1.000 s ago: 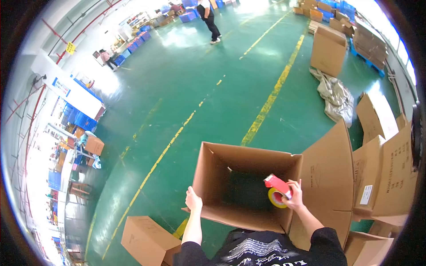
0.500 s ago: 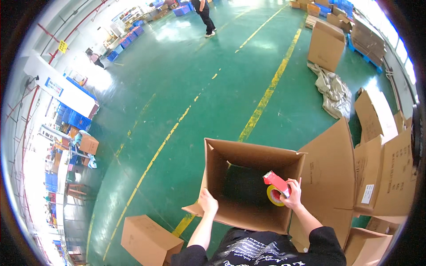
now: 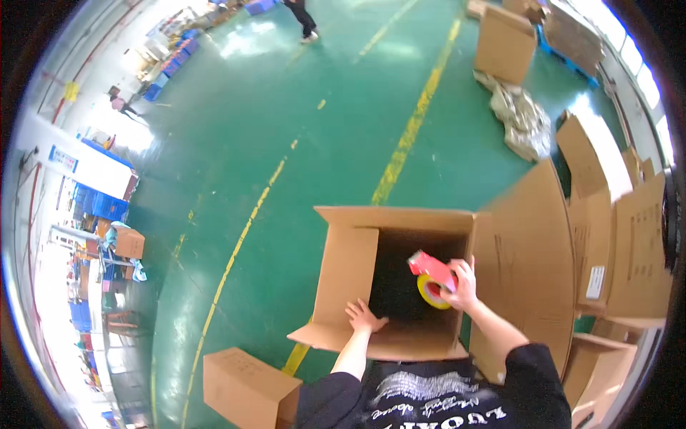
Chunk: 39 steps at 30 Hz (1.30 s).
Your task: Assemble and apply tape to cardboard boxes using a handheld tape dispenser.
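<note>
In front of me stands a cardboard box (image 3: 343, 268) with its top open and its inside dark. My left hand (image 3: 366, 317) lies with fingers spread at the inner edge of the box's left flap, which slants in over the opening. A tape dispenser (image 3: 432, 268), red with a roll of yellow tape (image 3: 434, 292), is gripped by my right hand (image 3: 463, 284). It is held over the opening near the right wall, apart from the cardboard as far as I can see.
A smaller carton (image 3: 246, 382) sits on the floor at lower left. Large cardboard sheets (image 3: 529, 264) and more cartons (image 3: 639, 247) crowd my right side. Crumpled grey plastic (image 3: 522, 118) lies farther off by a tall box (image 3: 504, 46). A person (image 3: 304, 18) stands far away.
My left hand has gone from gripping the box's left edge to lying spread on the flap, now tilted inward. The right hand and tape dispenser have shifted slightly left and up.
</note>
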### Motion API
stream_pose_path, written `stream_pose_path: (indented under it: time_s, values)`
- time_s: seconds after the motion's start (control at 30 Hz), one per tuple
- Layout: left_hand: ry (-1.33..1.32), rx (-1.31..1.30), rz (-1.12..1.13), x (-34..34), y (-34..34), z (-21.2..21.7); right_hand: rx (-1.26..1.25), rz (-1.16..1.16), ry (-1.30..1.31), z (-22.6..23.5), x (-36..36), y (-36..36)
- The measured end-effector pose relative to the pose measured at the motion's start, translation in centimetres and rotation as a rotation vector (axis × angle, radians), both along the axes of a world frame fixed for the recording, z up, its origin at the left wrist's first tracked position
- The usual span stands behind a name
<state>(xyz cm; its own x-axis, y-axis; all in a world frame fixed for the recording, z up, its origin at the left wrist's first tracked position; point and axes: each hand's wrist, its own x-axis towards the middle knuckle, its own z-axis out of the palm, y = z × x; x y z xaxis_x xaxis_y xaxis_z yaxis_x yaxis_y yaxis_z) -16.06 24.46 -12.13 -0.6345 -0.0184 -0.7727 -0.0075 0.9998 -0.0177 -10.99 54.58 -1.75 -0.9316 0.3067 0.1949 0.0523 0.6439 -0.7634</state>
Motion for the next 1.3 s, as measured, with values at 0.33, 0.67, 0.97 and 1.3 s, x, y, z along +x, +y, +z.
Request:
stream_pose_path:
  time_s: [0.33, 0.67, 0.97, 1.3]
  values:
    - [-0.049, -0.016, -0.074, 1.3, 0.9, 2.6, -0.425, -0.104, -0.307, -13.6, -7.1, -8.4]
    - [0.145, -0.082, 0.116, 2.7, 3.9, 0.5, -0.921, -0.053, -0.479, -11.4, -3.0, -5.2]
    - [0.054, 0.002, 0.117, 2.8, 7.6, 1.4, -0.986, -0.289, -0.429, -13.5, -0.2, -2.6]
    - [0.188, -0.043, 0.157, 3.5, 8.7, 0.0, -0.896, -0.129, -0.512, -15.0, -0.9, -1.7]
